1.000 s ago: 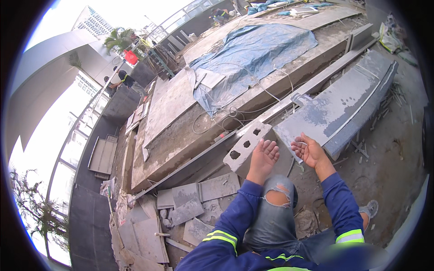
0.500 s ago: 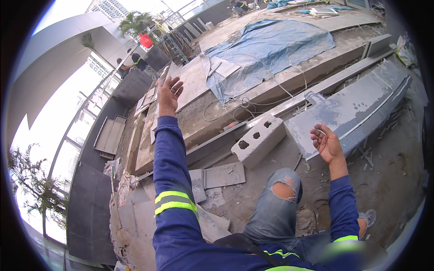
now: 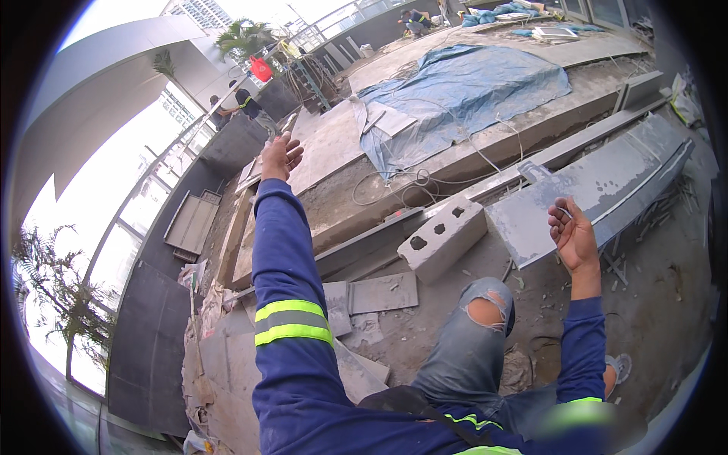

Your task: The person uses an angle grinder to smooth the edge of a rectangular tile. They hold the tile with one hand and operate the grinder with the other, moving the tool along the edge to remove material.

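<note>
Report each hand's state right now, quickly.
Left hand: loosely open, holding nothing visible.
Right hand: partly open, loosely curled, holding nothing visible.

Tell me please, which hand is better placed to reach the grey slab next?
Probably the right hand: it looks empty and, in this view, overlaps the grey slab. The left hand is stretched out far left.

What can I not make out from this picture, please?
All in the head view:
Anything under the blue tarp: covered by it.
Right sleeve, near the lower edge: blurred.
Details of the crouching far worker: too small.
Surface directly behind the left hand: hidden by it.
</note>
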Available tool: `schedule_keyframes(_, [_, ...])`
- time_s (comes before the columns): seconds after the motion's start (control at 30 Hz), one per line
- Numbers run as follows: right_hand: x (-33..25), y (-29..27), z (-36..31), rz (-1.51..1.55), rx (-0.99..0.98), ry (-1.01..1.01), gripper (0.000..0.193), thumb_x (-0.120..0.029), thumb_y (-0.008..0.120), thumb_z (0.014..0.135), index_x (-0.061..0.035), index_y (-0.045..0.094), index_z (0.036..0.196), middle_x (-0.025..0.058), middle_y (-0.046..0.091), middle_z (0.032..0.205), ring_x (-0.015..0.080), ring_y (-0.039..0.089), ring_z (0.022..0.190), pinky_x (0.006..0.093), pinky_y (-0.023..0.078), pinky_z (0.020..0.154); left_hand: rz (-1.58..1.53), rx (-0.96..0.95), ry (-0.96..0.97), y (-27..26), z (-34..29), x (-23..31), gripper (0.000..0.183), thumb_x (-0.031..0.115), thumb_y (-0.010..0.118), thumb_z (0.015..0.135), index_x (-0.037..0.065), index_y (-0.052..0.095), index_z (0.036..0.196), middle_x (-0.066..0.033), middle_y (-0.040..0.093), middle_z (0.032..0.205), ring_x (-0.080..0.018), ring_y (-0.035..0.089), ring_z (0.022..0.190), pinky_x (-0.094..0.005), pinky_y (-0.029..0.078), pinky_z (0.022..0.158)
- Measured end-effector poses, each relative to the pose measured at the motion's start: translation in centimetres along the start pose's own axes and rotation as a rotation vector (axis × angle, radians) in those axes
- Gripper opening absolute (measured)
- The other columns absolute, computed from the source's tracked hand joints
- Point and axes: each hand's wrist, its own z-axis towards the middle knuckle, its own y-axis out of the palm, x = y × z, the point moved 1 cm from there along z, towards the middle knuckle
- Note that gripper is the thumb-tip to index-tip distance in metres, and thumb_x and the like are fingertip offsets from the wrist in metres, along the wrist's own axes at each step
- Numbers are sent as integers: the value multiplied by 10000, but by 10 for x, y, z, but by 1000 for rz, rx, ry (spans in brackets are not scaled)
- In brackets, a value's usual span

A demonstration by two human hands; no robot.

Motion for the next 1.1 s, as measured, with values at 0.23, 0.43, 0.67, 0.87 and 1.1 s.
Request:
schedule_keyframes(0.23, [-27, -8, -10, 20, 29, -71, 303, -391, 665, 1115, -113, 697, 1232, 21, 761, 1054, 104, 741, 871, 229, 599, 718, 29, 25, 50, -25, -1, 17, 1220, 279, 761, 1030, 11, -221, 1702, -209, 713, 1299, -269, 759, 961, -394, 646, 743])
schedule_keyframes(0.43, [-36, -7, -18, 30, 29, -110, 307, -392, 668, 1114, -112, 699, 1235, 21, 766, 1034, 106, 751, 857, 233, 612, 707, 374, 180, 73, -28, -13, 35, 1254, 311, 806, 992, 4, -168, 1721, -296, 491, 1607, -460, 526, 1457, -569, 531, 1100])
schedule_keyframes(0.67, [-40, -10, -22, 25, 72, -147, 313, -395, 667, 1115, -112, 700, 1242, 16, 763, 1028, 102, 749, 848, 228, 602, 699, 428, 28, -95, -25, -37, 56, 1360, 435, 847, 950, 65, -206, 1727, -269, 235, 1790, -451, 343, 1617, -735, 282, 1242])
schedule_keyframes(0.87, [-40, -11, -21, 28, 65, -143, 319, -396, 664, 1117, -108, 699, 1251, 20, 759, 1043, 98, 748, 857, 228, 602, 699, 475, 75, -48, -24, -39, 55, 1337, 442, 856, 943, 90, -151, 1748, -275, 199, 1796, -502, 351, 1596, -708, 324, 1238])
schedule_keyframes(1.1, [-42, -14, -22, 43, 5, -141, 306, -383, 646, 1128, -108, 693, 1253, 24, 757, 1045, 104, 748, 865, 239, 612, 712, 395, -58, -81, -25, -41, 43, 1326, 420, 871, 934, 46, -106, 1749, -281, 224, 1785, -520, 383, 1571, -689, 343, 1240])
